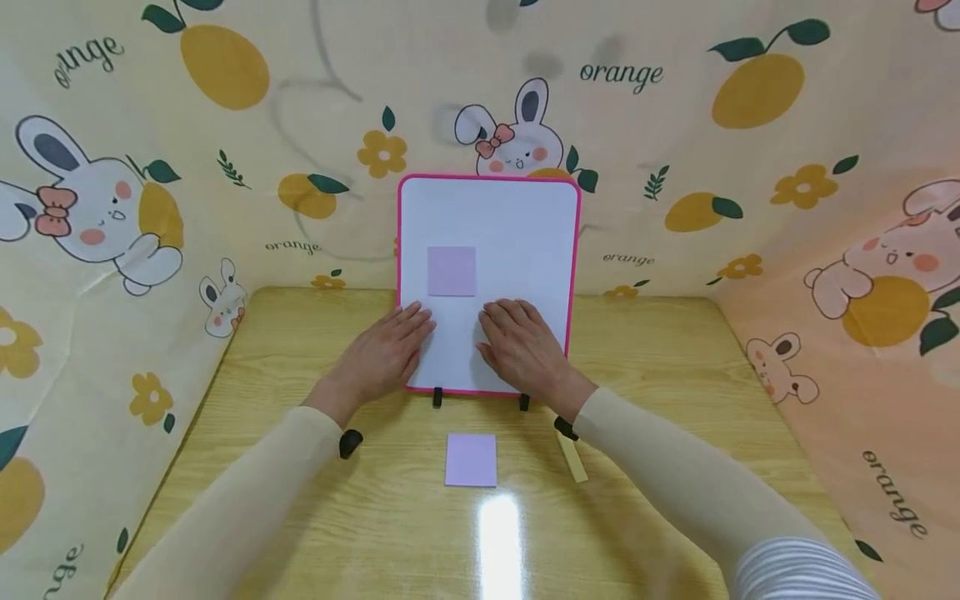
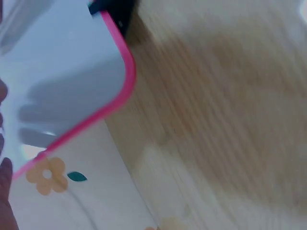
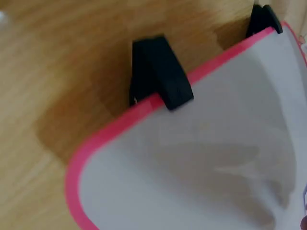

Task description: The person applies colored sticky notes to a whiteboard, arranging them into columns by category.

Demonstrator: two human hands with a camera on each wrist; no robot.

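A whiteboard (image 1: 495, 217) with a pink rim stands propped at the back of the table, its lower edge in two black feet (image 1: 437, 397). One lilac sticky note (image 1: 452, 271) is on its left half. My left hand (image 1: 386, 350) lies over the board's lower left edge with fingers extended. Over the lower right part is my right hand (image 1: 525, 346), its fingers extended below and right of the note. The left wrist view catches only a few fingertips (image 2: 5, 177) at the board. Up close, the right wrist view has a black foot (image 3: 160, 72) on the rim.
Another lilac square note (image 1: 471, 460) lies on the wooden table (image 1: 360, 517) in front of the board. A narrow yellow strip (image 1: 573, 461) lies near my right wrist. Patterned cloth (image 1: 450, 50) with rabbits and oranges surrounds the table at the back and sides.
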